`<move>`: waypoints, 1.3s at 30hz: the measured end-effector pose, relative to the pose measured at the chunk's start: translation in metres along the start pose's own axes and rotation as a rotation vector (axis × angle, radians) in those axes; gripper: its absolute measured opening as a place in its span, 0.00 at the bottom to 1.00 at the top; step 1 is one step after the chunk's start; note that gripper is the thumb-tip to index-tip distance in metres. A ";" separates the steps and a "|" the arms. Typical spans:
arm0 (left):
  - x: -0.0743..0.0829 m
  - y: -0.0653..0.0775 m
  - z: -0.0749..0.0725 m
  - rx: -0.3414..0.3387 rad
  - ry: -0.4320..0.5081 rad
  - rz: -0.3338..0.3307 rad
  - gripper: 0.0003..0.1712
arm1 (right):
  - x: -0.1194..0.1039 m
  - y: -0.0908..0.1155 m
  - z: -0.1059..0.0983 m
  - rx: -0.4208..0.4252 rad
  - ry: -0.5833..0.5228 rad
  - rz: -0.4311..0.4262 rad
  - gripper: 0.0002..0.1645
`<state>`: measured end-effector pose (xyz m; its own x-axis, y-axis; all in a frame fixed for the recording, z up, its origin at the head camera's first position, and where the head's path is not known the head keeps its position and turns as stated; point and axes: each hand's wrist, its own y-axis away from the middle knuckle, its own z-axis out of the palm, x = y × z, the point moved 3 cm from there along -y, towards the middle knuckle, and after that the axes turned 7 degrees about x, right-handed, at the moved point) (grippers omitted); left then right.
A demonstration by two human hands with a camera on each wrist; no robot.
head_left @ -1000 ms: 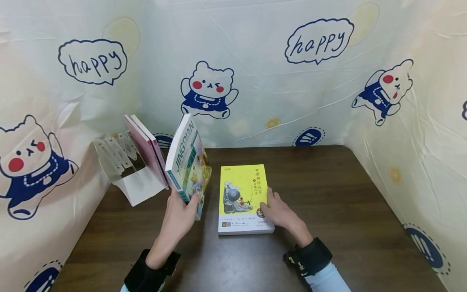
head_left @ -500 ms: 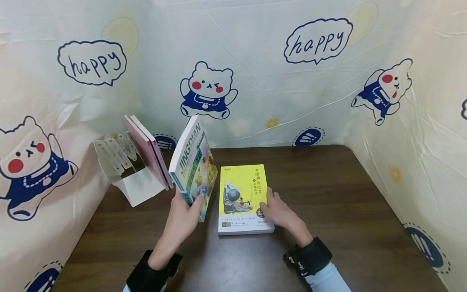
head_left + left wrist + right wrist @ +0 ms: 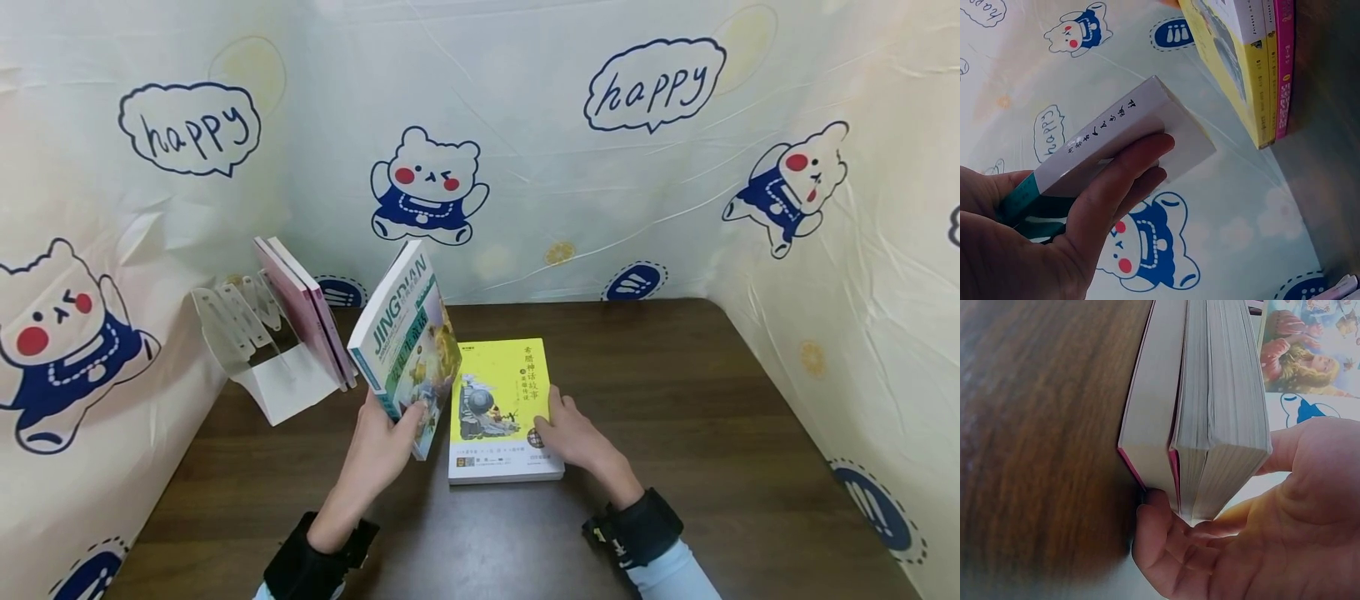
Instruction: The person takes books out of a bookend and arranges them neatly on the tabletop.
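My left hand (image 3: 375, 446) grips a book (image 3: 408, 329) with a white and green spine and a picture cover, thumb on the front. It is tilted upright above the table, and its right edge overlaps a yellow-covered book (image 3: 498, 375) in the head view. That yellow book lies on top of a small stack on the table. Beneath it, a pink-spined book (image 3: 1285, 69) shows at the bottom of the stack in the left wrist view. My right hand (image 3: 577, 433) holds the stack's right edge, thumb on the cover and fingers (image 3: 1154, 528) curled against the page side.
At the left back of the brown table (image 3: 660, 383) stands a white bookend rack (image 3: 292, 387). Thin pink and purple books (image 3: 303, 312) lean in it. A printed cloth (image 3: 540, 167) hangs behind the table and along both sides.
My left hand has shifted a little to the right with the white and green book, turning its cover more toward the camera. The right hand and the stack have stayed put.
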<state>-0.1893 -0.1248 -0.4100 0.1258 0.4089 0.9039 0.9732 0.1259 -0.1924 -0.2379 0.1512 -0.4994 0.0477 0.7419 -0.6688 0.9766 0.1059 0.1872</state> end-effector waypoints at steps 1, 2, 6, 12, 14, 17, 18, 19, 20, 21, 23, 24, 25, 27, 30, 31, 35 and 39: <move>0.000 0.000 0.000 -0.003 0.005 0.005 0.44 | 0.000 0.000 0.000 -0.001 0.001 0.001 0.45; 0.000 0.000 0.000 -0.006 0.009 0.009 0.45 | 0.000 0.000 0.000 -0.001 0.001 0.002 0.46; -0.001 -0.001 0.001 -0.028 0.029 0.017 0.47 | -0.001 0.000 0.000 0.001 0.003 0.001 0.45; -0.002 -0.002 0.002 -0.049 0.046 0.019 0.48 | 0.000 -0.001 -0.001 0.014 0.003 -0.010 0.44; -0.002 -0.002 0.001 -0.053 0.049 0.020 0.48 | 0.000 -0.002 -0.001 0.029 0.000 -0.016 0.44; -0.002 -0.002 0.001 -0.058 0.055 0.020 0.49 | -0.001 -0.003 -0.004 0.076 0.007 -0.032 0.46; -0.002 -0.002 0.001 -0.061 0.057 0.019 0.49 | -0.002 -0.004 -0.005 0.095 0.006 -0.043 0.46; -0.002 -0.003 0.001 -0.064 0.059 0.019 0.49 | -0.003 -0.004 -0.006 0.116 0.002 -0.056 0.46; -0.002 -0.003 0.001 -0.066 0.059 0.020 0.49 | -0.005 -0.005 -0.008 0.141 -0.002 -0.070 0.46; -0.001 -0.003 0.001 -0.069 0.062 0.020 0.49 | -0.006 -0.005 -0.009 0.166 -0.006 -0.084 0.45; -0.001 -0.003 0.000 -0.075 0.063 0.020 0.50 | -0.010 -0.006 -0.012 0.205 -0.022 -0.111 0.43; -0.001 -0.003 0.000 -0.080 0.067 0.020 0.50 | -0.012 -0.006 -0.013 0.220 -0.033 -0.126 0.41; -0.001 -0.003 0.000 -0.084 0.069 0.019 0.50 | -0.014 -0.007 -0.014 0.232 -0.046 -0.137 0.40; 0.000 -0.003 -0.001 -0.094 0.074 0.018 0.51 | -0.018 -0.007 -0.015 0.244 -0.072 -0.150 0.37; 0.001 -0.004 -0.002 -0.112 0.082 0.021 0.51 | -0.024 -0.008 -0.018 0.253 -0.113 -0.176 0.33; 0.001 -0.004 -0.003 -0.117 0.085 0.024 0.51 | -0.026 -0.009 -0.019 0.255 -0.129 -0.189 0.32; 0.003 -0.006 -0.005 -0.138 0.105 0.032 0.51 | -0.033 -0.010 -0.022 0.247 -0.178 -0.259 0.31; 0.003 -0.008 -0.006 -0.160 0.126 0.044 0.51 | -0.041 -0.009 -0.021 0.200 -0.223 -0.316 0.31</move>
<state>-0.1952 -0.1301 -0.4037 0.1818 0.2936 0.9385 0.9832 -0.0390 -0.1782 -0.2530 0.1344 -0.4585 -0.2370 0.5302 -0.8141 0.9710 0.1577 -0.1799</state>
